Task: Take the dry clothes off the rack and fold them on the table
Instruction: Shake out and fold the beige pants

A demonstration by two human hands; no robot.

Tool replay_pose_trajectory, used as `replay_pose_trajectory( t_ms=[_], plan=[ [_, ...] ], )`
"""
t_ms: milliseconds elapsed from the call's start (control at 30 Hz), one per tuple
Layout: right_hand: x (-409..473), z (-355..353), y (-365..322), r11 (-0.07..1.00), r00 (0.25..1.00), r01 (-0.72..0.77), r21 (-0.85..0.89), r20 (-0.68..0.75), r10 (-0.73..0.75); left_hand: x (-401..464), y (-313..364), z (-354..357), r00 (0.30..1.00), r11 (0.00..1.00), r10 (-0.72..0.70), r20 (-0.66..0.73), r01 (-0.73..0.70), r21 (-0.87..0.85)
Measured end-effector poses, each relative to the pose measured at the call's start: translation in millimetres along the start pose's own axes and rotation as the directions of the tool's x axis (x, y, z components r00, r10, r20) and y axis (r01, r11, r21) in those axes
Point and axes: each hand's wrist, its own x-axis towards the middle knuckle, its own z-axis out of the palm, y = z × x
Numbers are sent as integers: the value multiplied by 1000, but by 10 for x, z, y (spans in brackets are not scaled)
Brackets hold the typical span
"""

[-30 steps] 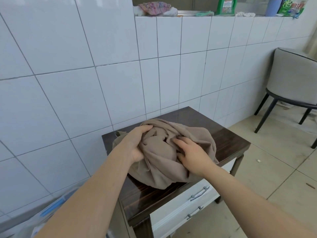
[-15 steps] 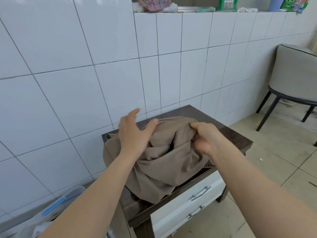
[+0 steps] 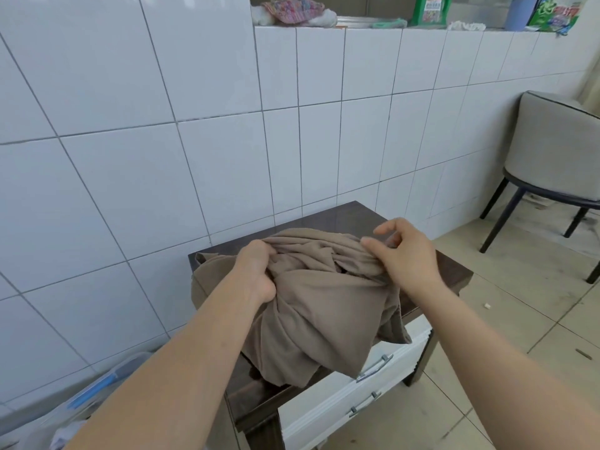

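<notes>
A crumpled beige garment (image 3: 311, 306) lies bunched on the small dark wooden table (image 3: 341, 216) against the tiled wall. Part of it hangs over the table's front edge above the white drawers. My left hand (image 3: 256, 271) grips a fold on the garment's left side with curled fingers. On the right side, my right hand (image 3: 406, 254) pinches the upper edge of the cloth between thumb and lower fingers, while its index finger is lifted. No rack is in view.
White drawers (image 3: 357, 394) with metal handles sit under the table top. A grey chair (image 3: 552, 157) with black legs stands at the right on the tiled floor. A clear plastic box (image 3: 81, 404) lies low at the left. Detergent packs and cloths line the high ledge (image 3: 357, 24).
My left hand, open above the garment half a second ago, has come down and closed on a fold. My right hand has shifted right along the cloth's top edge. The garment is bunched higher.
</notes>
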Motion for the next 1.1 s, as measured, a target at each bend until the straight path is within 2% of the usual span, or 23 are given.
replay_pose_trajectory(
  t_ms=[67,100,133,200,233,300,333,433,500,633,667,733,767,800,833,867,900,933,967,1000,1033,1067,1100],
  plan=[
    [-123,105,-37,986,976,156,-54,-147,-162,-35,3,56,1000,1000,-8,-13,8,-29],
    [-186,137,-114,955,929,291,-52,-225,-295,-57,6,85,1000,999,-4,-9,3,-40],
    [-237,169,-182,891,867,450,-55,-211,-451,-86,10,105,1000,999,-3,7,3,-42],
    [-290,243,-216,741,743,670,-55,44,-668,-177,22,126,998,998,6,57,-3,-58],
    [-276,279,-161,742,739,666,-70,200,-644,-211,17,140,996,997,18,90,-11,-76],
    [-227,319,-19,832,819,518,-199,396,-415,-293,-3,164,988,994,36,151,-20,-105],
    [-214,333,40,828,838,473,-300,442,-319,-308,-21,174,983,992,49,175,-28,-122],
    [-211,402,121,732,795,481,-482,593,-131,-298,-99,178,970,980,90,225,-46,-193],
    [-220,458,88,696,802,457,-553,595,-53,-287,-133,163,953,973,116,280,-52,-226],
    [-175,440,-15,614,881,432,-660,455,-131,-252,-94,158,927,951,192,322,-95,-293],
    [-114,415,-54,670,900,386,-634,417,-125,-241,-61,170,925,948,217,313,-123,-293],
    [88,364,-149,884,959,187,-428,273,-70,-180,44,191,918,927,317,238,-247,-281],
    [210,318,-227,974,980,54,-221,197,-10,-132,111,197,894,899,404,193,-348,-266],
    [300,259,-357,997,990,-65,47,125,58,-79,186,204,850,856,503,157,-464,-228],
    [380,204,-499,948,996,-87,306,21,85,-28,257,208,781,792,609,135,-594,-141],
    [439,146,-630,880,987,11,475,-146,66,11,323,216,678,682,725,122,-732,11],
    [461,104,-746,843,946,163,513,-323,13,44,380,230,533,501,836,131,-839,214],
    [448,78,-842,844,895,294,448,-439,-79,77,416,250,391,289,903,180,-861,419],
    [441,78,-889,875,866,366,316,-461,-195,98,420,265,321,119,915,244,-794,596],
    [444,115,-852,927,887,360,110,-350,-302,93,396,275,349,31,891,291,-685,728],
    [437,191,-742,938,933,316,-145,-132,-335,103,349,272,453,24,841,297,-578,815],
    [416,274,-575,895,962,273,-352,71,-265,101,274,251,554,49,786,276,-500,865],
    [376,333,-413,856,971,233,-461,164,-176,93,174,218,608,72,747,267,-475,877]
  ],
)
